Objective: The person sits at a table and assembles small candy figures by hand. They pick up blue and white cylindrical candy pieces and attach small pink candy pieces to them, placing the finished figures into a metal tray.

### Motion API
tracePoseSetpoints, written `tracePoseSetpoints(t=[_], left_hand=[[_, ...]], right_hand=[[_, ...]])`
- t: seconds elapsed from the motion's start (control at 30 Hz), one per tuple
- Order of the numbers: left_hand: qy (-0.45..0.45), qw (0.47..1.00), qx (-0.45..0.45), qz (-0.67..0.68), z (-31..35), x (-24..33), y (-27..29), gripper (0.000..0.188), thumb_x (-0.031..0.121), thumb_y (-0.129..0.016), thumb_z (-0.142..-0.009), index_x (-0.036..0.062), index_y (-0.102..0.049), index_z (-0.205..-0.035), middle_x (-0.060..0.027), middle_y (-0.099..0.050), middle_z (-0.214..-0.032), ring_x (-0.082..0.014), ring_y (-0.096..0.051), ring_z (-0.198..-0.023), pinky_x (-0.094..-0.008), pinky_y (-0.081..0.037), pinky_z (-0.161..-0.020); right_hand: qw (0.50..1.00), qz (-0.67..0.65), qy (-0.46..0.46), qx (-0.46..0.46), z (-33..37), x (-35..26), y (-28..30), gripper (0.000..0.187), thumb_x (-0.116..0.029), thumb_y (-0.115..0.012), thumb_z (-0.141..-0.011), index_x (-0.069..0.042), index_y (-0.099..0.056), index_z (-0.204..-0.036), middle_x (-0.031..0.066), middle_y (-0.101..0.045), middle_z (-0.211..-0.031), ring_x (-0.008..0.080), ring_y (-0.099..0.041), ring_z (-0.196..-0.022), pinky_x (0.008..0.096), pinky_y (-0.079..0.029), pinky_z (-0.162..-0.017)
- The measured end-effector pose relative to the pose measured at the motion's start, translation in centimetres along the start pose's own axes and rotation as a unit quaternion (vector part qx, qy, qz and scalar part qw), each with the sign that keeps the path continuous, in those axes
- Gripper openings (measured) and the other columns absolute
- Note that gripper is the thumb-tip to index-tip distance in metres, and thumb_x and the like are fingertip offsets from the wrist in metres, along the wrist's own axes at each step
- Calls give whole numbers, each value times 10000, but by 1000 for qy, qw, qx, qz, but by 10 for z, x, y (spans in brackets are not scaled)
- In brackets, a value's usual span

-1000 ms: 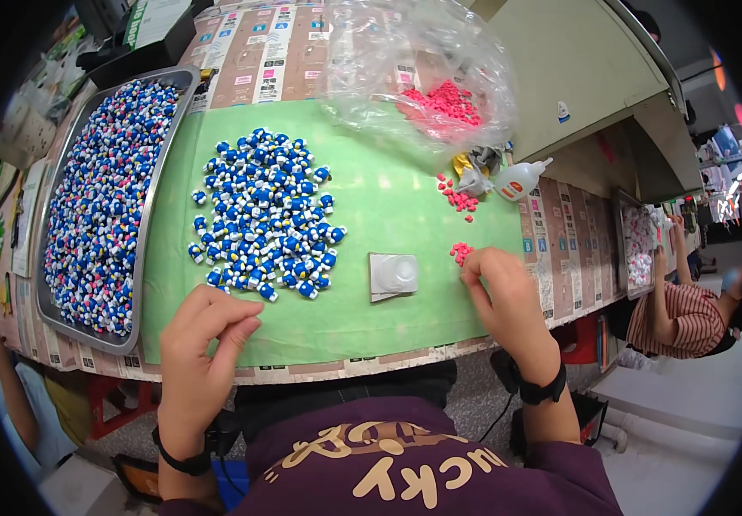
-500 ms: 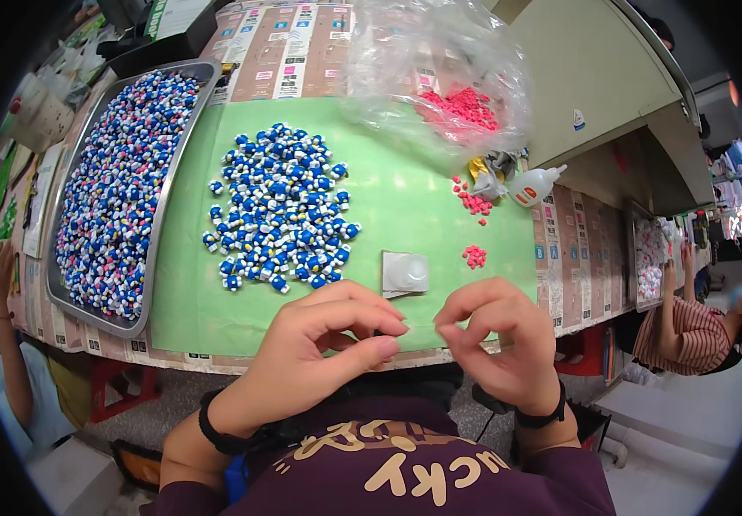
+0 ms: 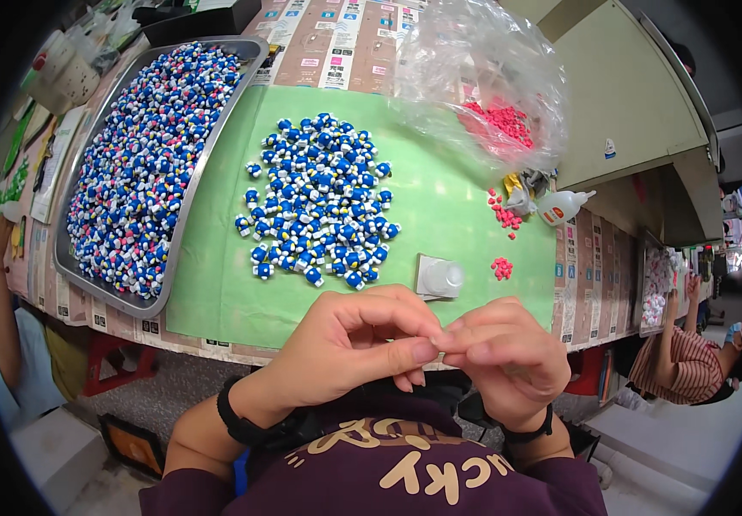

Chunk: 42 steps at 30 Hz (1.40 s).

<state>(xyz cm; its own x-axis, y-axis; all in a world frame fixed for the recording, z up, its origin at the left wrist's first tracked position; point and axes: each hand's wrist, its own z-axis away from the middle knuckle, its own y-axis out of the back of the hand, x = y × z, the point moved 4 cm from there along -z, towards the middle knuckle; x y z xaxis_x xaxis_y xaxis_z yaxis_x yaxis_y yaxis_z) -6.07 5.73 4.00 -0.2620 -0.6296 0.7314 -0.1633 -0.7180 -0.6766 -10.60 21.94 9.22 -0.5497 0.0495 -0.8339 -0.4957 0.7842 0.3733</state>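
My left hand [image 3: 358,344] and my right hand [image 3: 513,357] meet over the near edge of the green mat [image 3: 216,301]. Thumb and forefinger are pinched together on both, the tips touching each other. Whatever sits between them is hidden or too small to make out. Just beyond the fingers stands a small translucent cup [image 3: 441,279] on a pale square block. Left of it, a loose pile of small blue-and-white figures [image 3: 323,198] covers the mat. Small pink pieces [image 3: 501,268] lie in a little cluster to the right, with more pink pieces [image 3: 506,215] farther back.
A metal tray [image 3: 164,297] heaped with similar figures stands at left. Back right are a clear plastic bag [image 3: 440,60] holding pink pieces, a white squeeze bottle [image 3: 563,206] and a grey-green cabinet [image 3: 629,95]. Other people sit at both sides, one in a striped shirt [image 3: 668,361].
My hands, apart before, have come together so their fingertips touch. The right fingers have turned toward the left ones. The whole view has shifted, so the table items appear farther right.
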Motion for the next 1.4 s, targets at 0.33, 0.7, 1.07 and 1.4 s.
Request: tracePoseSetpoints(t=[0.33, 0.7, 1.07, 1.4], left_hand=[[-39, 992, 20, -116, 1, 0, -6, 109, -58, -646, -891, -42, -696, -986, -122, -611, -1029, -136, -648, -780, -250, -569, -674], [-6, 984, 76, -161, 1, -8, 0, 210, -72, -622, -899, -31, -671, -1099, -122, -627, -1117, -171, -671, -940, -258, -573, -766], [-30, 986, 123, -110, 8, 2, 19, 306, -98, -649, -863, -48, -609, -1163, -133, -651, -1109, -223, -681, -1005, -318, -560, -891], [-106, 982, 144, -59, 1, 4, 6, 225, -116, -669, -840, -40, -596, -1039, -136, -655, -1047, -237, -696, -975, -323, -575, -862]], right_hand=[[993, 74, 83, -46, 2, -4, 1, 209, 73, -695, -690, -29, -546, -797, 132, -652, -934, 266, -619, -795, 339, -504, -704], [959, 245, 21, -138, -26, 19, 24, 179, 37, -603, -677, -61, -473, -751, 98, -610, -920, 277, -553, -778, 352, -430, -726], [913, 352, 47, -200, -38, 37, 14, 201, 55, -564, -682, -89, -458, -772, 53, -510, -807, 253, -531, -779, 379, -401, -832], [995, 78, -37, -54, -36, 2, 12, 277, 118, -650, -759, -88, -467, -793, 51, -589, -855, 228, -552, -778, 349, -382, -817]])
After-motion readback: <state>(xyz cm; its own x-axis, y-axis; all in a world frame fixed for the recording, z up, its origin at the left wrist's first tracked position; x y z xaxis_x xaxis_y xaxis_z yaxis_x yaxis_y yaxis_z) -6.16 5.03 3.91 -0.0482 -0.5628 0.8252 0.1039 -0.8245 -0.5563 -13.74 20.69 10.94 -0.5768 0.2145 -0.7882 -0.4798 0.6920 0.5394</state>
